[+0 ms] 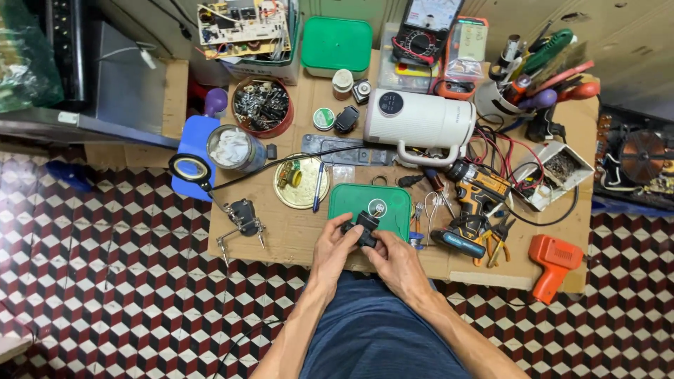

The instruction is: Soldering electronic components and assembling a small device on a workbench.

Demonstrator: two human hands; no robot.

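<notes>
Both hands, left hand (pixel 335 247) and right hand (pixel 394 261), clench their fingers around a small black plastic part (pixel 361 228) at the table's six o'clock edge; it looks light, rigid, best gripped by its sides

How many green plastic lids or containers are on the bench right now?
2. One green lidded container sits at the far edge beside the circuit board. One green lid lies just beyond both hands, which hold a small black part. Clutter may hide others.

Repair workshop: low cardboard-topped bench (pixel 281 235) on tiled floor, multimeter (pixel 425 31), circuit board (pixel 242 27), cordless drill (pixel 474 200), pliers (pixel 497 238).
</notes>
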